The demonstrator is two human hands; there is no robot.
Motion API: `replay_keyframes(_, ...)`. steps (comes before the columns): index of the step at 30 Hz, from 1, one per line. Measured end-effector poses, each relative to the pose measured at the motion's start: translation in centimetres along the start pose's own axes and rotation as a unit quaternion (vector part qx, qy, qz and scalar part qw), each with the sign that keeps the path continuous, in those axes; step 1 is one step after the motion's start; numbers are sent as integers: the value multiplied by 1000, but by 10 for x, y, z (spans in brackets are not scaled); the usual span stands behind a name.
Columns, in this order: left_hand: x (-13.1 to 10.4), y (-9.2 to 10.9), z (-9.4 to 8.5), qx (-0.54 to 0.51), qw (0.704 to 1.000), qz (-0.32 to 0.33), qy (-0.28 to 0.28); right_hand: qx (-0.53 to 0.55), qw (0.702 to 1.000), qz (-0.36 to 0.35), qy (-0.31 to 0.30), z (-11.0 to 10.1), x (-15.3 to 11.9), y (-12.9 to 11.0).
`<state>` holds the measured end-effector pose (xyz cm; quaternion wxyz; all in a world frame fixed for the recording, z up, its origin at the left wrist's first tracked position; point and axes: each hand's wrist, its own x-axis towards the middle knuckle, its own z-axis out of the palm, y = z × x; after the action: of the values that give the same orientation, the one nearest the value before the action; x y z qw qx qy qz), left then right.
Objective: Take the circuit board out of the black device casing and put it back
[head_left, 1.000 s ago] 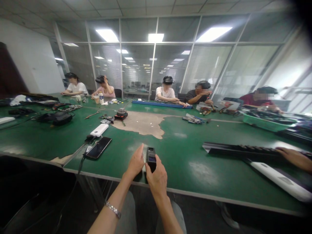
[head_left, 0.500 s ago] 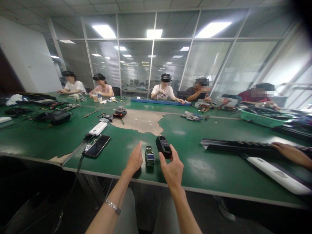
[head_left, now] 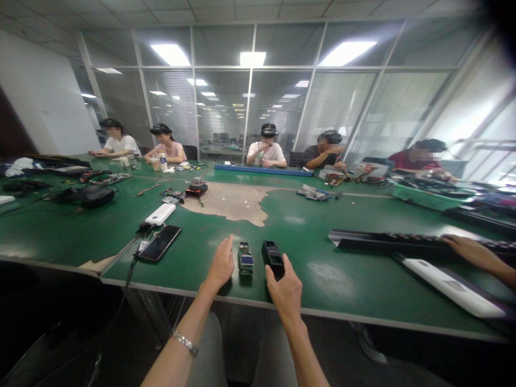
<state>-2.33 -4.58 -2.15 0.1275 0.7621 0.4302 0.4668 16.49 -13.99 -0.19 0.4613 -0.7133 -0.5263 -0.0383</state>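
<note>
Side by side near the table's front edge are a green circuit board (head_left: 244, 259) with a small bluish screen and a black plastic housing (head_left: 272, 255) with cut-out openings. My right hand (head_left: 285, 282) has its thumb and fingers around the near end of the housing, which appears to be down on the table. To the left of the circuit board, my left hand (head_left: 221, 264) is held edge-on with its fingers stretched forward; nothing is in it, and it does not touch the board.
A smartphone (head_left: 160, 243) and a white power bank (head_left: 160, 214) with cables lie to the left. On the right, another person's hand (head_left: 471, 252) rests by a long black rail (head_left: 374, 240), near a long white device (head_left: 451, 287). Several people sit across the green table (head_left: 193, 236).
My right hand has lowered the black housing from above the table to beside the circuit board. My left hand stays nearly in place. The person opposite has raised a hand toward the head.
</note>
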Motion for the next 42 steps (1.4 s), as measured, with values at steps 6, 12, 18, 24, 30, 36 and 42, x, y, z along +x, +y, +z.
replay_keyframes(6, 0, 0, 0, -5, 1000, 0, 0, -7, 1000, -20, 16, 2, -2, 4)
replay_keyframes(12, -1, 1, -1, -4, 1000, -2, 2, 9, 999, -35, 22, 2, -2, 3)
replay_keyframes(18, -1, 1, -2, 1, 1000, -4, -10, 6, 999, -30, 19, 2, -3, 2)
replay_keyframes(24, -1, -1, -1, 12, 1000, 0, -12, 0, 1000, -25, -9, 0, -3, 3)
replay_keyframes(30, 0, 0, -1, -4, 1000, -7, -10, 60, 998, 11, 8, -15, 7, -28)
replay_keyframes(36, 0, 3, -2, -21, 1000, -10, -3, 103, 994, -37, -26, -7, 4, -70)
replay_keyframes(42, 1, 0, -1, -36, 999, -24, -10, 54, 996, -57, -42, 13, -6, -81)
